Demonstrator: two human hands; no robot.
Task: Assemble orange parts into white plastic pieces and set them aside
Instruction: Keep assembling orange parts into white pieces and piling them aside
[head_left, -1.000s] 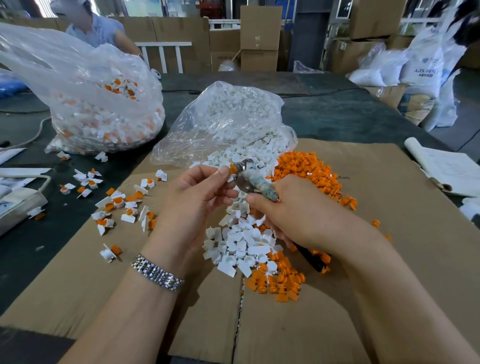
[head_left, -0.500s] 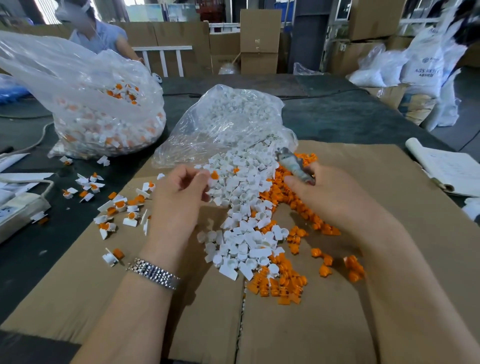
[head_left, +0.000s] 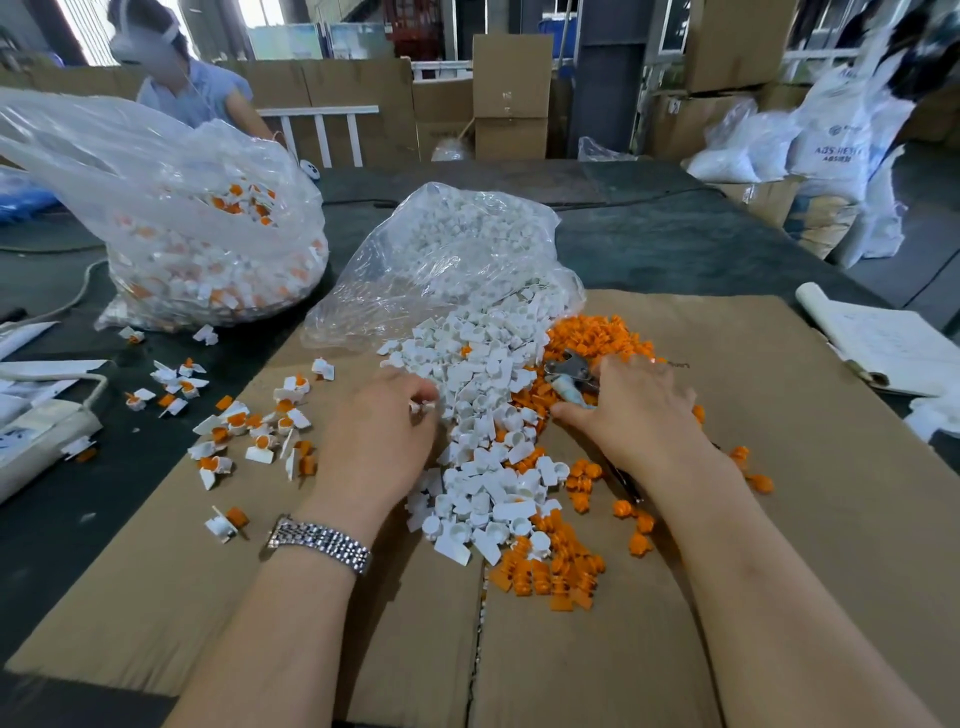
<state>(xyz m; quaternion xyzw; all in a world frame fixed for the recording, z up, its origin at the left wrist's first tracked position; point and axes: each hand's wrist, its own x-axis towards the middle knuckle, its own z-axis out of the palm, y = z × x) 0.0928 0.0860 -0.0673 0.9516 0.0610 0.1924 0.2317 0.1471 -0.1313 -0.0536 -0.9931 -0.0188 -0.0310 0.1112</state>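
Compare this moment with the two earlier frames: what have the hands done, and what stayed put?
The two hands, joined above the pile a second ago, have parted and dropped. The left hand now pinches a white piece at the white pile; the right hand, gripping the pliers throughout, has come down onto the orange parts. Both bags and the finished pieces stayed in place.
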